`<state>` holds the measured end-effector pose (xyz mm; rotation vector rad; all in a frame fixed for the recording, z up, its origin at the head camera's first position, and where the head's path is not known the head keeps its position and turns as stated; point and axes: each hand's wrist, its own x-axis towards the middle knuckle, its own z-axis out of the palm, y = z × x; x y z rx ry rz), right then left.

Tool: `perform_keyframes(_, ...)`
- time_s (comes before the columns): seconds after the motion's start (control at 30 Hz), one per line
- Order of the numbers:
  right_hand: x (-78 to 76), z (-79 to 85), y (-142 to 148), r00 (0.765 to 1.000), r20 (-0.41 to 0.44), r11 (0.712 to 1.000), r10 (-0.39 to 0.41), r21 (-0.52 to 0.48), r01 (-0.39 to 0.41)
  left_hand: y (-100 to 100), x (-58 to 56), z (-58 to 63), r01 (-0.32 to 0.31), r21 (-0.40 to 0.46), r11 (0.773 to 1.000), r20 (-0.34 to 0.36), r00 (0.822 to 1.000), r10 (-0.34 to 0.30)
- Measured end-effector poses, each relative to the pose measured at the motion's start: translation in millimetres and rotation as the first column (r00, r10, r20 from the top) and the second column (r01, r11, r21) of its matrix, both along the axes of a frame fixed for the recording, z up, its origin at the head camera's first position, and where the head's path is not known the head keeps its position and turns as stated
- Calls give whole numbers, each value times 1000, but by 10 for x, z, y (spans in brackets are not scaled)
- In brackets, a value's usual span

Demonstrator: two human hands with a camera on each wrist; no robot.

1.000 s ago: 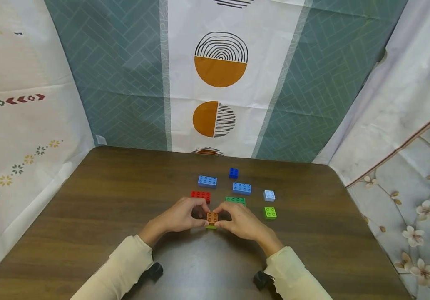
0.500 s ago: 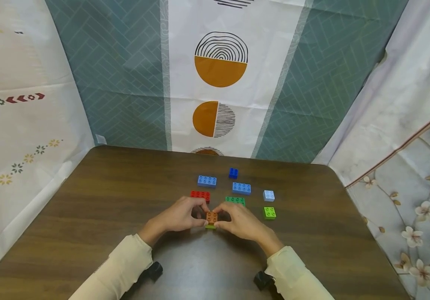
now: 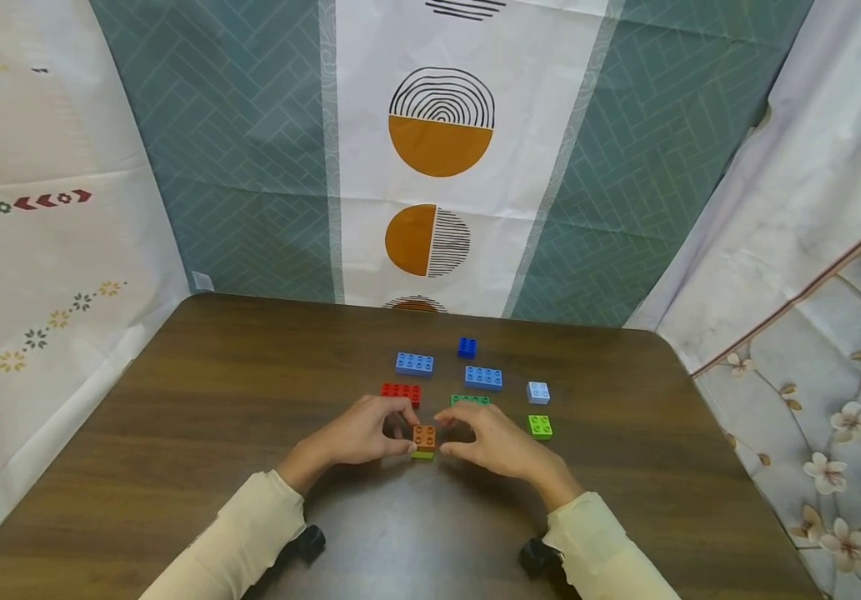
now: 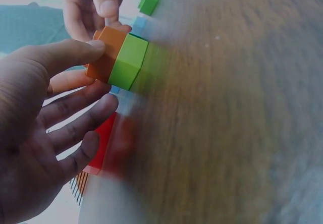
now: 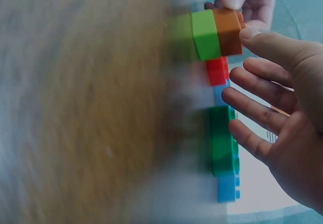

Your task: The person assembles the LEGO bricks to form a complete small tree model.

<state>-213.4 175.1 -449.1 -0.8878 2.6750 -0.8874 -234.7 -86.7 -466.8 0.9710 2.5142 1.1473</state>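
An orange toy brick (image 3: 424, 437) is stacked on a lime green brick (image 4: 129, 62) on the wooden table. My left hand (image 3: 370, 432) pinches the orange brick, its thumb on the near side and the index finger reaching behind, while the other fingers spread loosely in the left wrist view. On the opposite side, my right hand (image 3: 493, 442) has thumb and fingers relaxed, with a small gap to the stack in the head view. Just behind the hands lie a red brick (image 3: 401, 392) and a dark green brick (image 3: 470, 400), the latter partly hidden by the right hand.
Farther back on the table (image 3: 250, 367) are two blue bricks, one left (image 3: 414, 364) and one right (image 3: 483, 378), and a small dark blue brick (image 3: 467, 347). To the right sit a pale blue brick (image 3: 538, 392) and another lime brick (image 3: 540, 427). Patterned cloths hang around.
My right hand has let go of the orange brick and drawn back slightly to the right. The left hand keeps its hold, and the stack stays in place.
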Motion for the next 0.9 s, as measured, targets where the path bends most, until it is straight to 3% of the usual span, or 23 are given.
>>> perform_keyframes(0.4, -29, 89, 365, 996, 17, 994, -89, -56, 90, -9, 4, -6, -2, 4, 1000, -11, 1000, 2)
perform_keyframes(0.7, -62, 118, 646, 985, -73, 987, -154, -55, 151, -20, 5, -5, 0, 5, 1000, 1, 1000, 0)
perform_keyframes(0.9, -72, 110, 831, 979, -18, 976, -203, -83, 200, -12, -11, -29, 1, 4, 1000, -12, 1000, -1)
